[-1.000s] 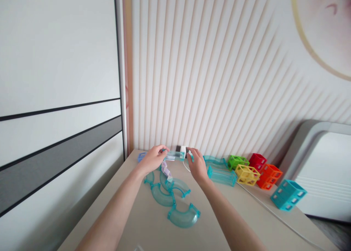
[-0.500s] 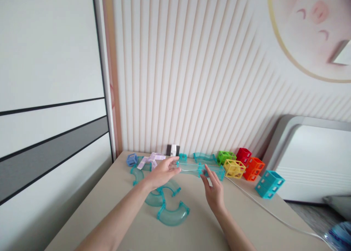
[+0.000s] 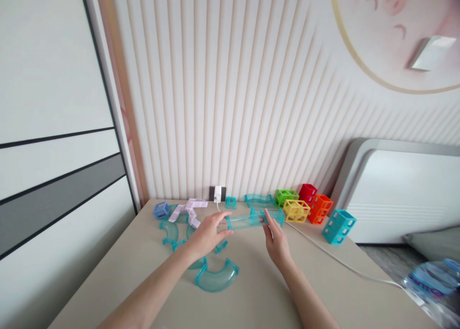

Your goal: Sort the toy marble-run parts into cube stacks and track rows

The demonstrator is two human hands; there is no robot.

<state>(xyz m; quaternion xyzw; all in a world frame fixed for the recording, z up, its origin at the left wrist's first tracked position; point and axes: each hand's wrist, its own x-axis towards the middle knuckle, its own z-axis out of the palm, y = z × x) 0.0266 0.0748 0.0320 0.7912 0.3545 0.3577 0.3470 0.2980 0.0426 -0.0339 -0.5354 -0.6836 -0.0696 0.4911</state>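
A straight, clear teal track piece (image 3: 247, 220) is held level just above the beige table (image 3: 251, 290). My left hand (image 3: 208, 234) grips its left end and my right hand (image 3: 276, 239) holds its right end with the fingers closed on it. Curved teal track pieces (image 3: 215, 277) lie under and in front of my left hand. A lilac zigzag piece (image 3: 189, 209) and a small blue cube (image 3: 161, 209) lie at the table's back left.
Open-frame cubes stand along the wall: green (image 3: 286, 196), yellow (image 3: 296, 210), red (image 3: 308, 192), orange (image 3: 318, 207) and teal (image 3: 338, 226). A white cable (image 3: 334, 258) runs from a wall plug (image 3: 217, 193) across the table. A water bottle (image 3: 431, 278) lies at the lower right.
Both hands drew back from the wall with the straight teal piece between them; the lilac zigzag piece now lies at the back left. The view has swung to the right.
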